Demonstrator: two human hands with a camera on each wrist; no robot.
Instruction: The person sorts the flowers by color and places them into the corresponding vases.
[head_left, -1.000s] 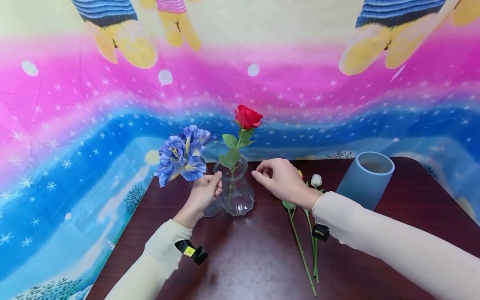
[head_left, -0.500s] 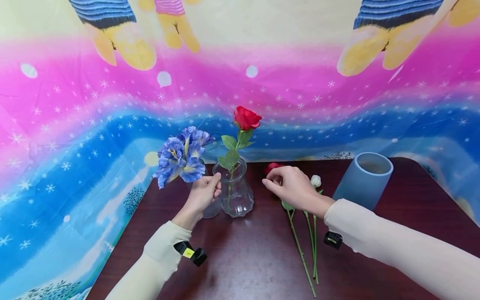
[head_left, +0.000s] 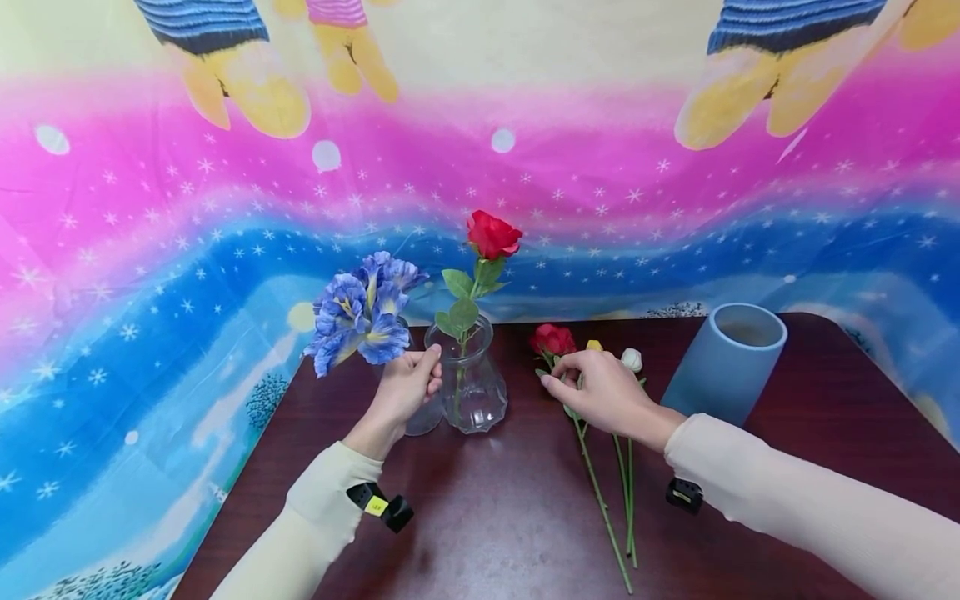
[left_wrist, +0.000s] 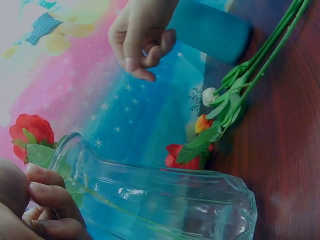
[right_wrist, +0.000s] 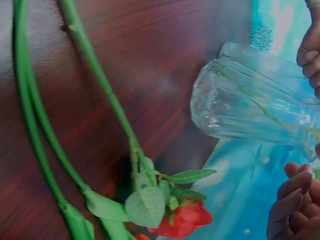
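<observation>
My left hand (head_left: pixel 405 387) has its fingers curled just below the blue-purple iris (head_left: pixel 360 308), whose stem is hidden. Whether it grips the stem or the neck of the glass vase behind, I cannot tell. Beside its thumb, a clear glass vase (head_left: pixel 480 400) stands with an upright red rose (head_left: pixel 493 235) in it. My right hand (head_left: pixel 607 392), fingers loosely bent, hovers above several flowers lying on the table; the left wrist view shows nothing in that hand (left_wrist: pixel 145 40). These are a red rose (head_left: pixel 552 339), a yellow-orange flower (left_wrist: pixel 203 123) and a white one (head_left: pixel 632 360).
A tall blue vase (head_left: pixel 723 367) stands behind my right forearm. A second clear glass vase (head_left: pixel 426 418) sits partly hidden behind my left hand. The green stems (head_left: pixel 603 504) lie toward the near side of the dark wooden table (head_left: pixel 487 542). A printed cloth (head_left: pixel 450 150) hangs behind.
My right hand has drawn back to the right and slightly down, away from the glass vase, uncovering the lying red rose. My left hand and the iris have hardly moved.
</observation>
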